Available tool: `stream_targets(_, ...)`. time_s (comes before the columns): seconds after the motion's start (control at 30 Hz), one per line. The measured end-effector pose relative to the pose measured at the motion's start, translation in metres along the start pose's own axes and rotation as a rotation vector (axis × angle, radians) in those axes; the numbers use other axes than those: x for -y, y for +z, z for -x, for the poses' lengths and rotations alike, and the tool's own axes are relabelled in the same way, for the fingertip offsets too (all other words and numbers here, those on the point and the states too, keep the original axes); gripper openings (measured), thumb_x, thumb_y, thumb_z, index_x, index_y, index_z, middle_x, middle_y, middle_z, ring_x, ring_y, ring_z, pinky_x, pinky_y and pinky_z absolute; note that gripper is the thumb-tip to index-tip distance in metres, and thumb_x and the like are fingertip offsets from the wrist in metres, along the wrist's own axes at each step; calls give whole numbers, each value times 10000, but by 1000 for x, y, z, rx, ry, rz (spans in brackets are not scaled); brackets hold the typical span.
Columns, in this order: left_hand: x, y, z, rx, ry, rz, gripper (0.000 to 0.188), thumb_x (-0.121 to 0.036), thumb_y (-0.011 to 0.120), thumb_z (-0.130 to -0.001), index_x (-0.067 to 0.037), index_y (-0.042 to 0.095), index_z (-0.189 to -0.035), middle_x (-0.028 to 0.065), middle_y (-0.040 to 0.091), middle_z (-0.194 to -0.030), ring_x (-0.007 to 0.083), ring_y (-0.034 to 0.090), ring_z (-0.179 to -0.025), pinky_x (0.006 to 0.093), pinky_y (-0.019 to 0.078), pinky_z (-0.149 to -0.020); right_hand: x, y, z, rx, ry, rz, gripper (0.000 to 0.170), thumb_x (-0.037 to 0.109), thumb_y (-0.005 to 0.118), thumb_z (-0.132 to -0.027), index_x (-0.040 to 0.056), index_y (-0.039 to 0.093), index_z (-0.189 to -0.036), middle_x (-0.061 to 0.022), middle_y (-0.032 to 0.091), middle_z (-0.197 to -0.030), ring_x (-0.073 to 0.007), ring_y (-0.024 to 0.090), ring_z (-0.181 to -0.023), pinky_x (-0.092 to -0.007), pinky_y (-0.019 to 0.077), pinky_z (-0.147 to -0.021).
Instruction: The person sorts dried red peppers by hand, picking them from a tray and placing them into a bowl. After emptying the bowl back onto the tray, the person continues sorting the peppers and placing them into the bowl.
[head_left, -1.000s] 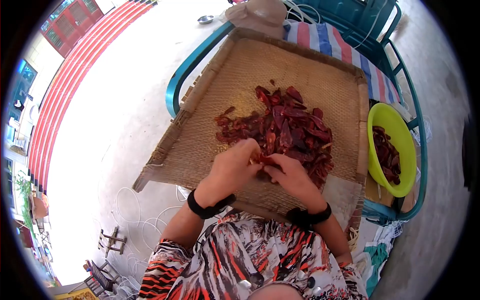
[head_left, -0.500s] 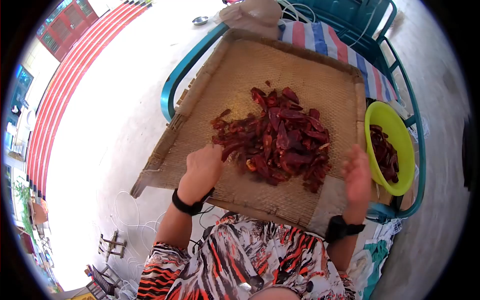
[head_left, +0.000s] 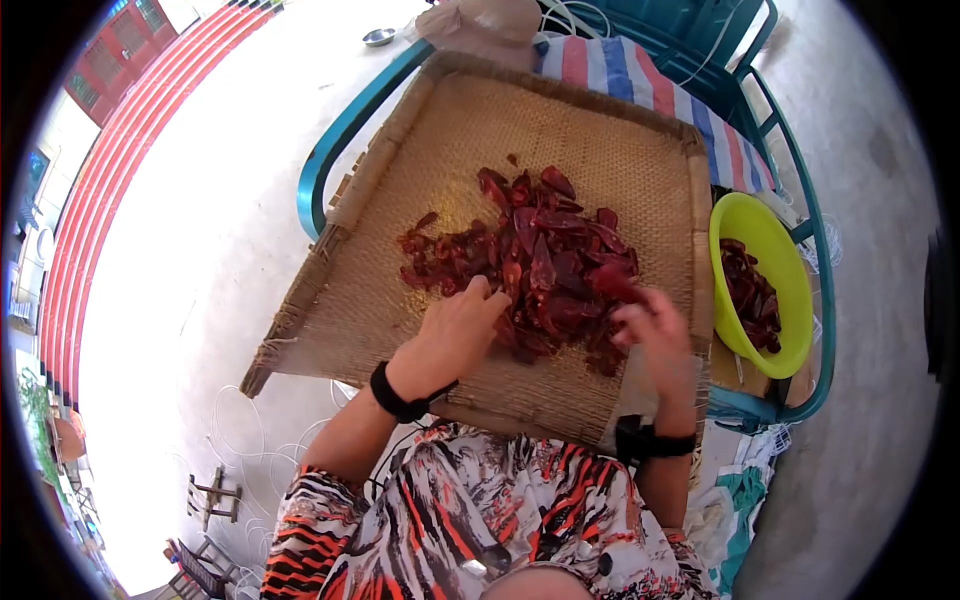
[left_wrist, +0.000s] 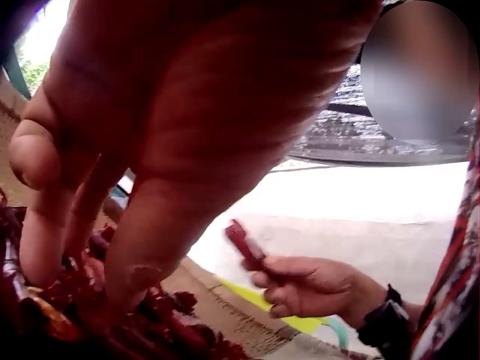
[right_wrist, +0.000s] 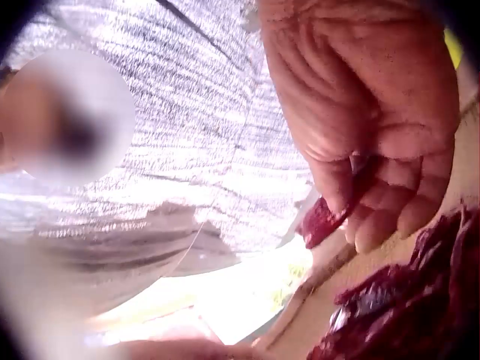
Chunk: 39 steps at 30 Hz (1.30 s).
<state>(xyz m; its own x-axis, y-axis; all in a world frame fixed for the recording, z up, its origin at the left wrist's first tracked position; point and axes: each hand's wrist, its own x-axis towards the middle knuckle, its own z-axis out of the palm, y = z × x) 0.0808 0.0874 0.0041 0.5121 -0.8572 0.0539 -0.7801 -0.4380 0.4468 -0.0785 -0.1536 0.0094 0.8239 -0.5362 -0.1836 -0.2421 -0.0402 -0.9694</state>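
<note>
A heap of dried red chillies (head_left: pixel 545 265) lies on a woven tray (head_left: pixel 470 125). My left hand (head_left: pixel 450 335) is at the heap's near left side. Its thumb and fingers point down into the chillies (left_wrist: pixel 180 322), spread apart, the tips partly hidden among them. My right hand (head_left: pixel 655 335), blurred in the head view, is over the heap's right side. Between its thumb and fingers it pinches a dried chilli (right_wrist: pixel 322 223), whose dark red end sticks out past the thumb.
At the right stands a yellow-green basin (head_left: pixel 735 330) with more dried chillies in it. Teal metal rails (head_left: pixel 310 185) run along both sides of the tray. Striped cloth (head_left: pixel 660 85) lies behind its far edge, and pale seeds (head_left: pixel 455 205) are scattered left of the heap.
Both hands worked together at the heap's near edge, then parted, the right swinging toward the basin. Now the right is back over the heap with a chilli, and the left has moved right into it.
</note>
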Motion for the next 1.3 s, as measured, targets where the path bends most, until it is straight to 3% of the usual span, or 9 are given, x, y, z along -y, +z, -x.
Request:
stream_targets(0.13,15,15,-6,73,0,-23,276,-67,653,-800,-86,581,-1066,145,521,-1063,358,621,-885,457,502,-737,-12,-66,1,-374,-180,-886,387,245,554,-995,33,526,-1317,-44,669,-1004,-108,621,-799,-265,503,-748)
stream_targets(0.33,3,4,-12,82,-8,-46,178,-137,638,-841,-102,605,-1013,122,562,-979,341,629,-885,451,509,-731,-1,-25,17,-206,-61,-203,352,236,578,-987,74,539,-1297,-46,641,-1090,-115,614,-911,-272,513,-790)
stream_targets(0.47,-18,-5,-16,90,40,0,151,-189,632,-869,-98,610,-988,111,598,-890,327,631,-886,436,509,-727,12,26,18,315,-246,291,365,84,607,-910,37,557,-1269,-76,631,-1132,-121,641,-878,-278,519,-781)
stream_targets(0.57,-27,-9,-20,110,156,160,161,-194,635,-873,-102,623,-1004,110,616,-895,332,628,-878,422,509,-726,-5,41,7,325,-528,470,302,107,609,-916,20,601,-1205,-76,651,-1083,-128,648,-892,-278,518,-792)
stream_targets(0.67,-33,-22,-24,117,172,183,210,-205,645,-871,-107,626,-1055,116,617,-925,343,625,-871,421,508,-734,7,32,9,356,-349,507,261,111,615,-915,12,634,-1155,-73,674,-1023,-148,652,-915,-286,513,-801)
stream_targets(0.77,-32,-51,-34,82,108,130,260,-210,651,-871,-101,619,-1105,138,616,-965,345,621,-922,422,504,-773,13,-10,4,167,-83,440,252,129,623,-912,1,646,-1128,-85,690,-990,-174,654,-929,-309,511,-818)
stream_targets(1.0,36,-69,-133,165,75,-38,486,-359,663,-880,-98,565,-1278,198,592,-1204,383,552,-1137,448,447,-952,-8,-118,-13,-1087,-410,1025,433,158,627,-908,-18,526,-1291,-174,591,-1229,-275,558,-1166,-382,418,-1016)
stream_targets(1.1,76,-25,-189,114,-9,-55,678,-527,647,-849,-154,489,-1393,215,488,-1375,456,449,-1252,523,372,-1037,-20,-109,-6,-794,-334,353,515,148,634,-891,-27,465,-1344,-197,523,-1323,-329,480,-1254,-412,361,-1079)
stream_targets(1.3,88,18,-244,204,-232,-4,832,-769,491,-821,-331,337,-1511,206,169,-1595,529,112,-1436,687,126,-1112,-6,-59,35,-261,-281,785,426,56,662,-814,34,563,-1228,-178,575,-1230,-369,526,-1161,-439,412,-1018)
